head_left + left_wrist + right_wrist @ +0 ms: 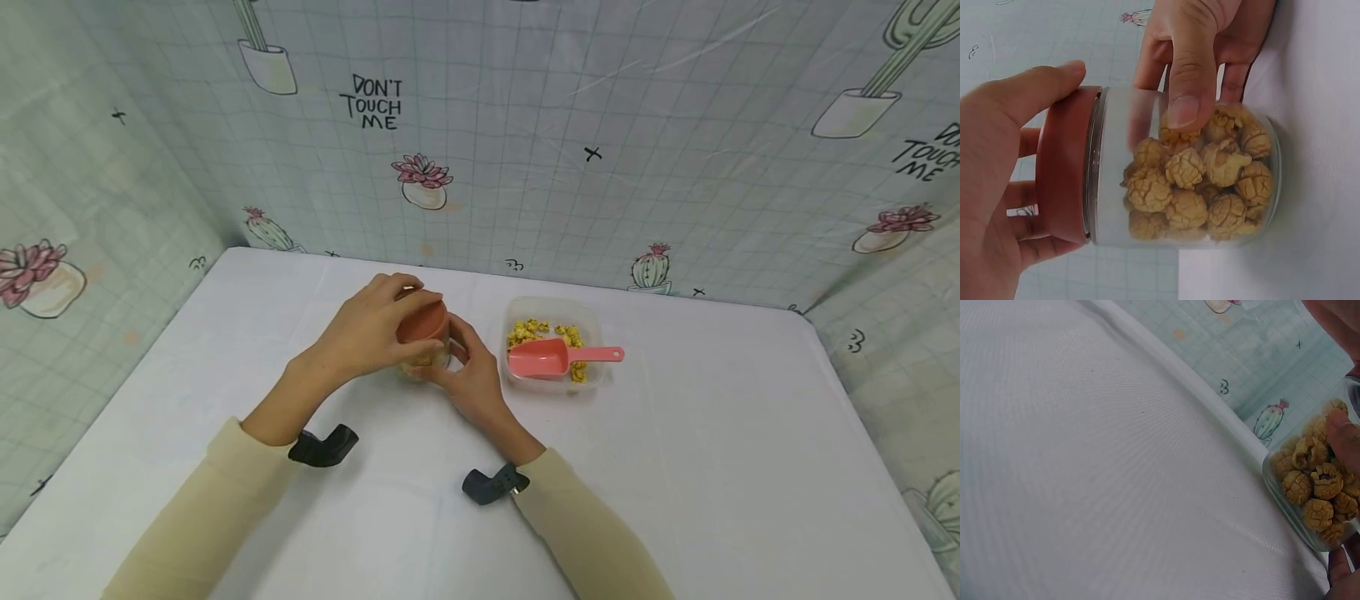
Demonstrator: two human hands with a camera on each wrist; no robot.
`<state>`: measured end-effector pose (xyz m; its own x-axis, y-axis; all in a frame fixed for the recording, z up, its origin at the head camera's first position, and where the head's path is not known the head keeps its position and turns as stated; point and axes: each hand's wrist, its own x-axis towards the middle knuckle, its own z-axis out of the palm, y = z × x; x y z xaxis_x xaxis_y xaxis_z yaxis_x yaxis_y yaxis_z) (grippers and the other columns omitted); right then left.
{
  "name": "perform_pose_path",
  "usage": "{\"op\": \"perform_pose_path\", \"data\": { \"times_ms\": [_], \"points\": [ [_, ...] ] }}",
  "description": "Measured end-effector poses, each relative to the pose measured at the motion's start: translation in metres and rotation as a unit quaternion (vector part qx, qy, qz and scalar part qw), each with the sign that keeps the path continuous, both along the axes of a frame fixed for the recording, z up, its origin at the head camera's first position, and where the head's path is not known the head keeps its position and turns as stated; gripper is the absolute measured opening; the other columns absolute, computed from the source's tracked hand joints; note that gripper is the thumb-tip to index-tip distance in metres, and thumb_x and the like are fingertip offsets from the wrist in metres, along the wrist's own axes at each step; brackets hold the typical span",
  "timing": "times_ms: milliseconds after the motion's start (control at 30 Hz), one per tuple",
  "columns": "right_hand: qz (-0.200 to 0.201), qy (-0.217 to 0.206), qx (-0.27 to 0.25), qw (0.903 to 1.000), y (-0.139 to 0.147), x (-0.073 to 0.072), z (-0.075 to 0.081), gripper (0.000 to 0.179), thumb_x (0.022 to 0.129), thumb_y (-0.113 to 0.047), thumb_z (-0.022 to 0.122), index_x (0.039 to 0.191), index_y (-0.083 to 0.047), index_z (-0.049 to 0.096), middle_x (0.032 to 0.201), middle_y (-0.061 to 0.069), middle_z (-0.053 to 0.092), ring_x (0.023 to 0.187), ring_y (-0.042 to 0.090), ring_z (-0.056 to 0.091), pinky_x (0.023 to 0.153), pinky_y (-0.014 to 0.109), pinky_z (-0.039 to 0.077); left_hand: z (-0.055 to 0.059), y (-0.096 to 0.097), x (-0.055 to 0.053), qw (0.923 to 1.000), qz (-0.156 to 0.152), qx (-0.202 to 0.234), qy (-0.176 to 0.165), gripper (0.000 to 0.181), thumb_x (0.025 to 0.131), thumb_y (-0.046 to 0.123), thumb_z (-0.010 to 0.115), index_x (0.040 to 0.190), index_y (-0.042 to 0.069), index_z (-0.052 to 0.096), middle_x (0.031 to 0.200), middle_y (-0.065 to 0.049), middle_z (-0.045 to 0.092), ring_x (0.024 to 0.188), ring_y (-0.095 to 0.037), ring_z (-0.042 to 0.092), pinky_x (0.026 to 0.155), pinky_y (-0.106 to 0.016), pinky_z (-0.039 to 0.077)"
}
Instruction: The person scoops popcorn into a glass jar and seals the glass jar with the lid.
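A glass jar [1116, 187] stands on the table, part filled with round brown popcorn [1186, 209] and topped by a reddish-brown lid [1063, 169]. My left hand [363, 325] grips this lid from above, thumb on one side and fingers round the other. Lower down, my right hand [476, 379] holds the glass, its thumb across the near wall in the left wrist view. The lid sits on the jar's rim; how tightly cannot be seen. Only the jar's lower part and some fingers show in the right wrist view.
Right of the jar is a clear plastic tub [517, 310] with yellow popcorn [531, 329] inside. A pink scoop [540, 358] lies across it, handle jutting past the right rim. Behind the white table [712, 467] hangs a patterned cloth [510, 167].
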<state>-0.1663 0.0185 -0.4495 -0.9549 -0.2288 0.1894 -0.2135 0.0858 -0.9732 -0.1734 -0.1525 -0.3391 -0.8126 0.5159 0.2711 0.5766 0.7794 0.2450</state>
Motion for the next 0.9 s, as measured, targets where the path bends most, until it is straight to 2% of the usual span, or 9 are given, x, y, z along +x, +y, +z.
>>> {"op": "perform_pose_path", "data": {
  "times_ms": [100,167,300,367,433,567,667,833,900],
  "points": [
    [0.003,-0.003,-0.004,1.0000,0.000,0.002,0.004,0.080,0.076,-0.021,0.083,0.143,-0.031,0.041,0.139,-0.013,0.046,0.126,0.005,0.044,0.102,0.024,0.041,0.000,-0.001,0.000,0.9999,-0.012,0.001,0.000,0.060,0.079,0.048,0.075,0.128,0.015,0.061,0.126,-0.012,0.051,0.112,-0.028,0.047,0.079,-0.043,0.053],
    [0.006,-0.005,-0.007,0.9999,0.000,0.005,0.009,0.080,0.076,-0.017,0.083,0.143,-0.029,0.041,0.139,-0.011,0.047,0.127,0.006,0.044,0.104,0.027,0.040,0.001,-0.004,-0.001,0.9993,-0.036,0.004,-0.005,0.057,0.080,0.044,0.075,0.128,0.015,0.062,0.127,-0.011,0.051,0.113,-0.028,0.047,0.080,-0.043,0.053],
    [0.011,-0.006,-0.007,0.9999,0.001,0.015,0.030,0.079,0.077,-0.007,0.080,0.145,-0.018,0.040,0.141,-0.001,0.047,0.128,0.013,0.044,0.108,0.037,0.037,0.006,-0.010,-0.004,0.9962,-0.084,0.004,-0.022,0.051,0.082,0.036,0.076,0.127,0.016,0.063,0.130,-0.010,0.050,0.117,-0.027,0.046,0.084,-0.044,0.052],
    [0.012,-0.006,-0.005,0.9999,0.001,0.016,0.034,0.080,0.077,-0.006,0.080,0.145,-0.015,0.039,0.142,0.001,0.046,0.128,0.014,0.043,0.108,0.038,0.037,0.007,-0.012,-0.006,0.9942,-0.102,0.004,-0.032,0.048,0.083,0.033,0.076,0.127,0.016,0.064,0.132,-0.010,0.050,0.118,-0.027,0.046,0.086,-0.045,0.052],
    [0.011,-0.004,-0.003,0.9999,0.001,0.016,0.034,0.080,0.077,-0.005,0.080,0.145,-0.015,0.039,0.141,0.002,0.046,0.128,0.015,0.043,0.107,0.037,0.038,0.008,-0.014,-0.007,0.9922,-0.118,0.004,-0.042,0.047,0.084,0.030,0.075,0.127,0.017,0.063,0.134,-0.010,0.050,0.120,-0.027,0.045,0.088,-0.045,0.051],
    [0.011,0.002,-0.005,0.9999,0.000,0.008,0.017,0.083,0.076,-0.010,0.082,0.145,-0.023,0.039,0.141,-0.004,0.046,0.128,0.011,0.043,0.106,0.032,0.040,0.009,-0.015,-0.009,0.9894,-0.135,0.010,-0.053,0.045,0.084,0.027,0.075,0.127,0.016,0.063,0.136,-0.010,0.049,0.123,-0.028,0.045,0.090,-0.046,0.050],
    [0.010,0.010,-0.002,0.9999,0.000,0.001,0.004,0.085,0.075,-0.015,0.083,0.145,-0.030,0.039,0.140,-0.011,0.046,0.127,0.007,0.042,0.105,0.027,0.039,0.008,-0.014,-0.009,0.9914,-0.124,0.008,-0.043,0.045,0.084,0.030,0.075,0.126,0.017,0.064,0.136,-0.008,0.050,0.123,-0.027,0.045,0.091,-0.046,0.050],
    [0.010,0.029,0.003,0.9995,0.001,-0.001,-0.001,0.084,0.075,-0.020,0.084,0.144,-0.032,0.038,0.139,-0.014,0.046,0.126,0.006,0.043,0.103,0.024,0.040,0.001,-0.007,-0.004,0.9988,-0.049,0.002,0.001,0.054,0.079,0.047,0.076,0.124,0.019,0.065,0.127,-0.012,0.053,0.114,-0.029,0.048,0.079,-0.045,0.054],
    [0.010,0.033,0.003,0.9994,0.002,-0.001,-0.002,0.084,0.075,-0.021,0.084,0.144,-0.033,0.038,0.138,-0.014,0.046,0.126,0.006,0.043,0.103,0.024,0.040,-0.001,-0.004,-0.003,0.9995,-0.030,0.006,0.011,0.056,0.077,0.048,0.077,0.123,0.019,0.066,0.124,-0.014,0.054,0.111,-0.030,0.048,0.076,-0.045,0.054]
  ]
}}
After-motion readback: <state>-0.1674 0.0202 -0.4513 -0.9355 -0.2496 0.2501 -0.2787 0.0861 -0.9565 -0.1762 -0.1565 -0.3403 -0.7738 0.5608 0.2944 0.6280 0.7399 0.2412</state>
